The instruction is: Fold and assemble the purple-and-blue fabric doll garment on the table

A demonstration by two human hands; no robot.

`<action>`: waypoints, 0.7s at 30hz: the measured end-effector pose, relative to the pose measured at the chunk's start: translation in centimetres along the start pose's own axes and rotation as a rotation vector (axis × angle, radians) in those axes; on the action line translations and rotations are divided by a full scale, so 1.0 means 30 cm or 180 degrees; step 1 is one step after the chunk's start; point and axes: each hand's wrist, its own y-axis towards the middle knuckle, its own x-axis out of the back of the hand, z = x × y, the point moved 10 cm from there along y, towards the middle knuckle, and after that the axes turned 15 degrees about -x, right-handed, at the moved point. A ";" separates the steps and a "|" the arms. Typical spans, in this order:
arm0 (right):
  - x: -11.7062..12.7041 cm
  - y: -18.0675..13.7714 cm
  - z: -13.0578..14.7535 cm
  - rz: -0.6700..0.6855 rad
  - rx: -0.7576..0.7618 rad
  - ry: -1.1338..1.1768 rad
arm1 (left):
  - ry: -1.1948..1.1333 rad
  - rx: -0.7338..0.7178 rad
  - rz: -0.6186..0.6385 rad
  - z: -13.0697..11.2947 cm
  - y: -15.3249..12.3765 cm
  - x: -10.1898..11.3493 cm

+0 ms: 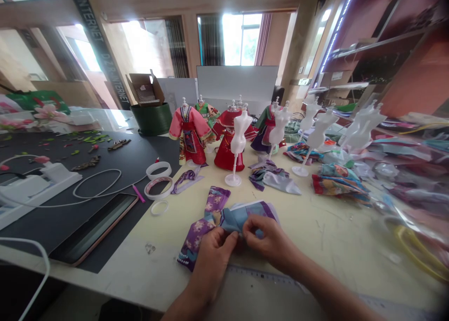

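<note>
A small purple and light-blue doll garment (217, 218) lies on the cream table (315, 237) just in front of me. My left hand (212, 258) pinches its lower edge with fingers closed. My right hand (268, 239) grips the light-blue part close beside it, fingers curled onto the cloth. Beyond them a bare white mannequin stand (238, 141) is upright. A pink-dressed mannequin (187, 134) and a red-dressed one (226, 143) stand behind it.
Tape rolls (158, 178) and a purple ribbon (185, 178) lie at the left. A tablet (94, 227) rests on a black mat (52, 218) with white cables. More white mannequins (321, 129) and piles of cloth (338, 181) fill the right. A dark green bucket (152, 117) stands behind.
</note>
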 end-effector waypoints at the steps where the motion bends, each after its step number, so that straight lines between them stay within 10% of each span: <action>1: 0.001 -0.002 0.002 -0.0003 0.0011 -0.0011 | 0.0064 -0.0046 0.0000 -0.003 0.001 0.003; 21: -0.004 -0.010 0.010 -0.0018 0.0125 -0.0195 | -0.0019 0.0084 0.0081 0.004 -0.003 -0.001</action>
